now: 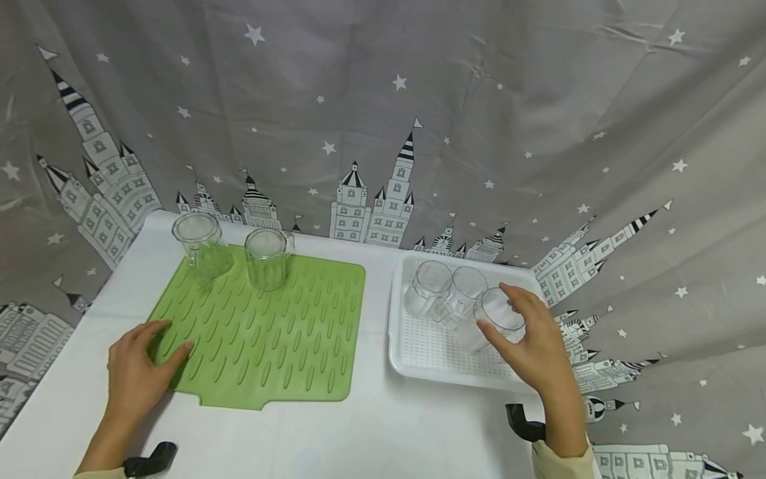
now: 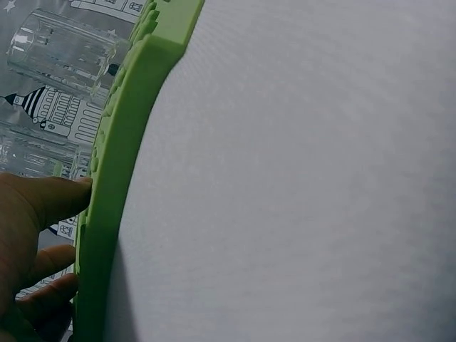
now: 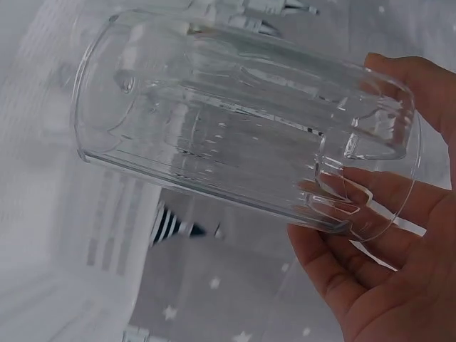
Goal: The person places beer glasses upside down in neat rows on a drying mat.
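Note:
My right hand (image 1: 535,346) grips a clear glass mug (image 1: 499,313) near its rim, thumb on one side and fingers on the other, over the white tray (image 1: 402,364). The right wrist view shows the fingers of my right hand (image 3: 399,235) wrapped about the end of this glass mug (image 3: 235,128). Beside it in the tray, two more clear glass mugs stand close together, one left (image 1: 427,286) and one middle (image 1: 465,293). My left hand (image 1: 136,369) rests with relaxed, spread fingers on the left edge of the green ridged mat (image 1: 299,332).
Two clear glass mugs stand at the mat's back edge, one at the corner (image 1: 203,243) and one to its right (image 1: 266,259). A white cloth (image 1: 323,439) covers the table. Behind hangs a grey curtain (image 1: 371,66) printed with castles and stars.

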Motion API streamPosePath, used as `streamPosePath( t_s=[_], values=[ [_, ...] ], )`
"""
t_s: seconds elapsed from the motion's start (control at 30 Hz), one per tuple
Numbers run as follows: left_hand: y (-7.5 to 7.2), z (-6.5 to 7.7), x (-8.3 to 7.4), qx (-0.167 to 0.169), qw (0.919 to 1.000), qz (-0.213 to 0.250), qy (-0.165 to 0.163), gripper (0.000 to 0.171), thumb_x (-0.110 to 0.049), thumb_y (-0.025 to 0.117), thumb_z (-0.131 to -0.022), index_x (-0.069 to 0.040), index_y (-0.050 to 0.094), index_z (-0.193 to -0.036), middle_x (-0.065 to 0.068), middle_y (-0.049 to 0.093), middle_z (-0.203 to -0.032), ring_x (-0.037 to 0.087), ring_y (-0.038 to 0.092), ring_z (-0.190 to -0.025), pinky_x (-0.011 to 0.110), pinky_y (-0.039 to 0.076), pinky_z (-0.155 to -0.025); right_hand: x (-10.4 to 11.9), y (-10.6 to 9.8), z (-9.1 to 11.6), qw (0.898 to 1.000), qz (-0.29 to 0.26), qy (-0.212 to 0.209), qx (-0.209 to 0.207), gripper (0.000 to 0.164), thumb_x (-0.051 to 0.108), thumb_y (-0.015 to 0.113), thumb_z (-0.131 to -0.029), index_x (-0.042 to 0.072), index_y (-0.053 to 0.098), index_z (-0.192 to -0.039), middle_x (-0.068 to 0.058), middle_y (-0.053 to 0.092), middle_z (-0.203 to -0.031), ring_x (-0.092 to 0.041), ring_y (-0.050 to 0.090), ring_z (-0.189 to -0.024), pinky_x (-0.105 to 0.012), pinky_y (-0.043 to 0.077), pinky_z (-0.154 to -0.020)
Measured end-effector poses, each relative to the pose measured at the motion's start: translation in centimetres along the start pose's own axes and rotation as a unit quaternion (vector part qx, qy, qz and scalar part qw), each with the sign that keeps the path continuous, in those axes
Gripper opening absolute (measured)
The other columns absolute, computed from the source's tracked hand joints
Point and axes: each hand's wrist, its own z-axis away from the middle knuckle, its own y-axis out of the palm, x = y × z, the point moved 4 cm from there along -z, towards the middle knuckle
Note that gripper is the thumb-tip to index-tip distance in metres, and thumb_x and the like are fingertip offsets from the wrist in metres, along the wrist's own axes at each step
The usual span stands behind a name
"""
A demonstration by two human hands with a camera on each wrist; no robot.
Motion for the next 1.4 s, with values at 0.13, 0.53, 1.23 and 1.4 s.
streamPosePath(
  t_s=[0.13, 0.53, 1.23, 1.4],
  values=[
    [0.1, 0.0, 0.0, 0.004, 1.0000, 0.000, -0.005, 0.062, -0.014, 0.081, -0.094, 0.012, 0.056, -0.144, 0.045, 0.047, -0.148, 0.067, 0.035, -0.142, 0.079, 0.021, -0.121, 1.5, 0.7, -0.5, 1.000, -0.015, -0.027, 0.003, 0.070, 0.031, 0.088, -0.089, 0.012, 0.060, -0.151, -0.012, 0.062, -0.151, -0.036, 0.066, -0.125, -0.063, 0.058, -0.099],
    [-0.1, 0.3, -0.1, 0.002, 1.0000, 0.007, -0.004, 0.063, -0.017, 0.081, -0.094, 0.011, 0.056, -0.145, 0.045, 0.047, -0.149, 0.067, 0.034, -0.143, 0.079, 0.020, -0.121, 6.7, 3.5, -2.4, 0.995, -0.049, -0.084, 0.032, 0.072, 0.040, 0.087, -0.090, 0.019, 0.060, -0.153, -0.005, 0.062, -0.152, -0.029, 0.062, -0.136, -0.056, 0.055, -0.112],
    [0.0, 0.1, -0.3, 0.001, 1.0000, 0.002, -0.006, 0.062, -0.016, 0.080, -0.095, 0.011, 0.055, -0.145, 0.045, 0.046, -0.149, 0.067, 0.033, -0.142, 0.080, 0.020, -0.121, 17.7, 9.9, -5.8, 0.971, -0.087, -0.213, 0.061, 0.076, 0.048, 0.085, -0.090, 0.015, 0.058, -0.153, -0.004, 0.063, -0.148, -0.023, 0.060, -0.140, -0.043, 0.053, -0.120],
    [-0.1, 0.1, -0.1, -0.001, 1.0000, -0.003, -0.006, 0.062, -0.017, 0.081, -0.095, 0.011, 0.055, -0.144, 0.045, 0.046, -0.148, 0.067, 0.034, -0.141, 0.079, 0.021, -0.121, 19.8, 11.8, -5.9, 0.963, -0.085, -0.243, 0.081, 0.076, 0.052, 0.083, -0.092, 0.013, 0.057, -0.152, -0.004, 0.063, -0.149, -0.021, 0.059, -0.141, -0.038, 0.052, -0.120]
  ],
)
